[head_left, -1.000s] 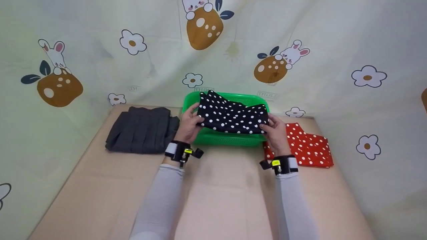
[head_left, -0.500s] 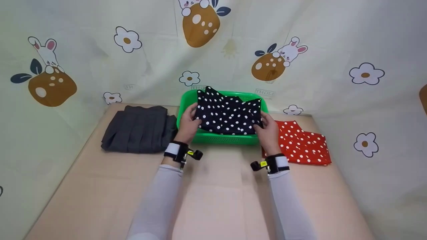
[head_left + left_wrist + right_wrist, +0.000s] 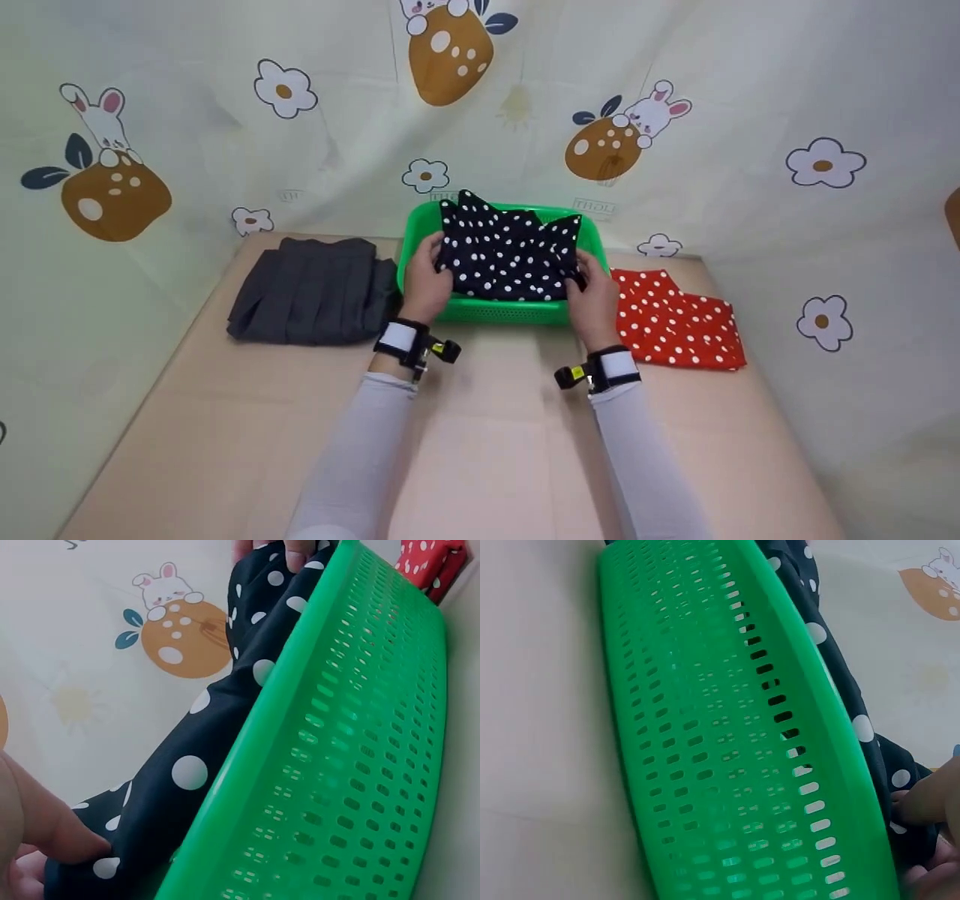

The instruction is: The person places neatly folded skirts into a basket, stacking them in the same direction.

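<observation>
A folded black cloth garment with white polka dots (image 3: 510, 255) lies across the opening of a green perforated plastic basket (image 3: 502, 311). My left hand (image 3: 429, 281) pinches the garment's left edge, thumb on the near side, as the left wrist view also shows at the dotted cloth (image 3: 187, 750). At the opposite edge my right hand (image 3: 594, 300) pinches the cloth between thumb and fingers. In the right wrist view the basket wall (image 3: 705, 727) hides most of the garment, whose edge drops behind the front rim.
To the left of the basket lies a folded dark grey pleated garment (image 3: 311, 292). A folded red garment with white dots (image 3: 682, 322) is on the right, close to my right hand. Behind the table (image 3: 487, 450) hangs a printed curtain (image 3: 352, 135).
Both hands have lowered the black dotted garment into the basket's opening. The right hand has moved left, bringing the two hands closer together, and more of the red garment shows.
</observation>
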{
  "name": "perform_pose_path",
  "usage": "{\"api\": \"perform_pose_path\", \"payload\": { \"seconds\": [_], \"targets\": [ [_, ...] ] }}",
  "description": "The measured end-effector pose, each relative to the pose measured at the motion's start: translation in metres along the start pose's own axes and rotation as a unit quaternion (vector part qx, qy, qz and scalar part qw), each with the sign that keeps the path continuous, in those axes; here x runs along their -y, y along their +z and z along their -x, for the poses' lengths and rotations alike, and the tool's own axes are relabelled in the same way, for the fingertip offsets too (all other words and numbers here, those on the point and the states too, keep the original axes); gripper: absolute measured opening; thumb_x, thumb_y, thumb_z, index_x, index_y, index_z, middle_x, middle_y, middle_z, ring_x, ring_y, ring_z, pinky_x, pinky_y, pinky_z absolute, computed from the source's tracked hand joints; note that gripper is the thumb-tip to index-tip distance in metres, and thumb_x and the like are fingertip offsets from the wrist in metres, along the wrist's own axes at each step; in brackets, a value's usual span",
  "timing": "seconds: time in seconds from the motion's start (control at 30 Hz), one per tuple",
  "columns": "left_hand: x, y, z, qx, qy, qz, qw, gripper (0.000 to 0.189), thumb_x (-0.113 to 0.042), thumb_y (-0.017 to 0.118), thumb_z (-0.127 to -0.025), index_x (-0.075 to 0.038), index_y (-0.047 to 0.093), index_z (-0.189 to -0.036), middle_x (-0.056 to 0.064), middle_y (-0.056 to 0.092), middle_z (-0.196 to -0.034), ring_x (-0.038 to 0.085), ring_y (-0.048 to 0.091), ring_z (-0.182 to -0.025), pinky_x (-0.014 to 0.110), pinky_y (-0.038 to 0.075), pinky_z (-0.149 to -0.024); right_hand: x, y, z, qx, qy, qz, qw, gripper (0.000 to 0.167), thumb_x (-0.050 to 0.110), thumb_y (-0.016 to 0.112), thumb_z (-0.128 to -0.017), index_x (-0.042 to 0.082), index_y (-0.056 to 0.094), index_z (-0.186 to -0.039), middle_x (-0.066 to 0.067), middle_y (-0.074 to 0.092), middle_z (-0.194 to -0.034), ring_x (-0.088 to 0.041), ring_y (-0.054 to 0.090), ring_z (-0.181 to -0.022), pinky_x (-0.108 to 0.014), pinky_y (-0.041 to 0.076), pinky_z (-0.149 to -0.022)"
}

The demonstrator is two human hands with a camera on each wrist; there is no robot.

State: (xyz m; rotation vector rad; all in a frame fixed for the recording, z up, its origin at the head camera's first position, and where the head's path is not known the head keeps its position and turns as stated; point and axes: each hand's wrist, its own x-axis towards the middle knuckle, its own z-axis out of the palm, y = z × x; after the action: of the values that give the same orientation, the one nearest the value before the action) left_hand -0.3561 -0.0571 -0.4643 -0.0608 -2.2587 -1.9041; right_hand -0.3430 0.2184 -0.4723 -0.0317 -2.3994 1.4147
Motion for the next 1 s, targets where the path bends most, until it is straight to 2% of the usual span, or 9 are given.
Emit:
{"api": "perform_pose_path", "payload": {
  "seconds": [0.23, 0.3, 0.37, 0.43, 0.5, 0.63, 0.77, 0.9, 1.0],
  "targets": [
    [0.0011, 0.0019, 0.0007, -0.017, 0.007, -0.049, 0.9986, 0.071, 0.006, 0.053, -0.095, -0.014, 0.041, -0.162, 0.014, 0.051, -0.163, 0.029, 0.048, -0.151, 0.045, 0.044, -0.122, -0.0040, 0.0047, 0.0017, -0.029, -0.031, 0.036, 0.9985, 0.057, 0.002, 0.067, -0.101, 0.012, 0.052, -0.155, -0.014, 0.067, -0.146, -0.030, 0.063, -0.138, -0.046, 0.049, -0.118],
    [0.0014, 0.0018, 0.0011, -0.033, 0.024, -0.088, 0.9953, 0.070, 0.002, 0.056, -0.095, -0.013, 0.040, -0.162, 0.015, 0.054, -0.159, 0.031, 0.063, -0.129, 0.044, 0.053, -0.109, -0.0042, 0.0046, 0.0013, -0.038, -0.027, 0.051, 0.9976, 0.062, 0.005, 0.069, -0.100, 0.010, 0.047, -0.158, -0.016, 0.061, -0.152, -0.032, 0.057, -0.144, -0.047, 0.044, -0.122],
    [0.0008, 0.0008, 0.0017, -0.054, 0.041, -0.128, 0.9894, 0.071, -0.003, 0.061, -0.095, -0.011, 0.040, -0.162, 0.016, 0.056, -0.157, 0.028, 0.066, -0.097, 0.041, 0.054, -0.089, -0.0041, 0.0037, 0.0007, -0.046, -0.020, 0.065, 0.9966, 0.068, 0.009, 0.072, -0.099, 0.007, 0.043, -0.161, -0.016, 0.055, -0.158, -0.033, 0.051, -0.148, -0.049, 0.039, -0.126],
    [0.0002, -0.0006, 0.0022, -0.068, 0.058, -0.154, 0.9840, 0.072, -0.009, 0.064, -0.095, -0.010, 0.040, -0.163, 0.017, 0.057, -0.155, 0.023, 0.051, -0.068, 0.040, 0.046, -0.069, -0.0034, 0.0023, 0.0002, -0.053, -0.017, 0.073, 0.9958, 0.070, 0.011, 0.073, -0.098, 0.005, 0.042, -0.161, -0.017, 0.051, -0.160, -0.034, 0.047, -0.150, -0.051, 0.036, -0.127],
    [-0.0007, -0.0017, 0.0026, -0.071, 0.065, -0.159, 0.9826, 0.073, -0.013, 0.066, -0.095, -0.009, 0.040, -0.163, 0.018, 0.056, -0.156, 0.019, 0.038, -0.058, 0.037, 0.038, -0.062, -0.0023, 0.0011, 0.0003, -0.058, -0.016, 0.075, 0.9953, 0.069, 0.012, 0.073, -0.098, 0.005, 0.043, -0.160, -0.017, 0.051, -0.159, -0.035, 0.048, -0.149, -0.052, 0.037, -0.127],
    [-0.0013, -0.0020, 0.0024, -0.062, 0.063, -0.162, 0.9829, 0.073, -0.019, 0.066, -0.096, -0.009, 0.040, -0.163, 0.017, 0.055, -0.158, 0.020, 0.045, -0.066, 0.038, 0.043, -0.069, 0.0001, 0.0007, 0.0004, -0.055, -0.020, 0.072, 0.9957, 0.067, 0.013, 0.073, -0.098, 0.005, 0.045, -0.159, -0.017, 0.052, -0.159, -0.034, 0.048, -0.150, -0.051, 0.037, -0.127],
    [-0.0003, 0.0003, 0.0022, -0.052, 0.056, -0.166, 0.9831, 0.072, -0.022, 0.067, -0.097, -0.009, 0.041, -0.162, 0.016, 0.054, -0.159, 0.031, 0.064, -0.108, 0.046, 0.052, -0.099, 0.0016, 0.0017, 0.0002, -0.049, -0.018, 0.072, 0.9960, 0.068, 0.013, 0.074, -0.097, 0.005, 0.046, -0.158, -0.017, 0.051, -0.161, -0.035, 0.047, -0.151, -0.052, 0.037, -0.127],
    [-0.0011, 0.0020, 0.0029, -0.052, 0.056, -0.170, 0.9825, 0.071, -0.023, 0.069, -0.098, -0.008, 0.042, -0.162, 0.015, 0.052, -0.161, 0.034, 0.053, -0.146, 0.050, 0.044, -0.120, 0.0015, 0.0024, -0.0003, -0.044, -0.008, 0.071, 0.9965, 0.068, 0.012, 0.074, -0.097, 0.006, 0.046, -0.159, -0.016, 0.050, -0.162, -0.035, 0.046, -0.152, -0.052, 0.037, -0.127],
    [-0.0029, 0.0025, 0.0032, -0.057, 0.062, -0.168, 0.9821, 0.070, -0.023, 0.069, -0.098, -0.008, 0.043, -0.161, 0.015, 0.053, -0.161, 0.034, 0.052, -0.147, 0.050, 0.044, -0.121, 0.0018, 0.0020, -0.0010, -0.042, -0.005, 0.069, 0.9967, 0.068, 0.013, 0.074, -0.097, 0.007, 0.045, -0.159, -0.016, 0.049, -0.163, -0.035, 0.045, -0.152, -0.052, 0.037, -0.127]
  ]
}}
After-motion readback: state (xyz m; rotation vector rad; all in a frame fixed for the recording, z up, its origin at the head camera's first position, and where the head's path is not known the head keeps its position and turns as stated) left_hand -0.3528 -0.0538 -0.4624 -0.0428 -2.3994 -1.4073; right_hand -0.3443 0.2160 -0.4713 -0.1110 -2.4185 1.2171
